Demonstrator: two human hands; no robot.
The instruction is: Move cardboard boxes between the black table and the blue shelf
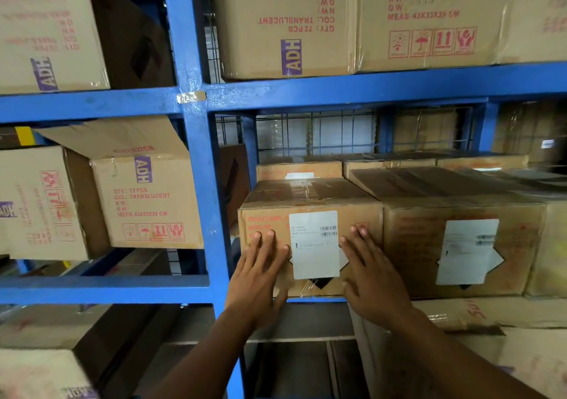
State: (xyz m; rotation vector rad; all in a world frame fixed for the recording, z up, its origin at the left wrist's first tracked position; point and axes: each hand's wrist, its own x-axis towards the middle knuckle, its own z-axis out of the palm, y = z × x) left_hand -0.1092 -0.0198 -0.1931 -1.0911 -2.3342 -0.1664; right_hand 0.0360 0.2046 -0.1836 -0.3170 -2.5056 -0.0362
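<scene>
On the far left of the blue shelf [196, 159], at 10 o'clock from your hands, the top-left carton [46, 30] carries a purple "ADH" stamp and upside-down red print too blurred to read. Below it, at 9 o'clock, the open-flapped carton [147, 205] reads "ADH", "QTY: 72 PCS", "COL: TRANSLUCENT", "NW", "GW" and "MEAS: 43X33X28 CM", above four red handling pictograms.

Right of the shelf post, at 12 o'clock, the inverted carton [288, 21] shows the same wording upside down, with its "ADH" stamp turned sideways. The upright carton [429, 17] touching its right side repeats "QTY 72 PCS", "COL TRANSLUCENT" and "MEAS 43X33X28 CM".

The cardboard box [310, 196] you are handling sits at the left end of the middle bay, its front at the shelf edge. "PRODUCT NAME" and "MODEL NO" are printed in red on its front. A white label [314, 245] with barcodes is stuck in the middle, its small print unreadable.

Your left hand [257, 275] lies flat on the front at 9 o'clock of the label. Your right hand [371, 275] lies flat at 3 o'clock of it. Each grip is fully open, fingers straight and pressed to the cardboard, closed around nothing.

The neighbouring box [460, 245] touches it at 3 o'clock and bears a second white label [468, 251].
</scene>
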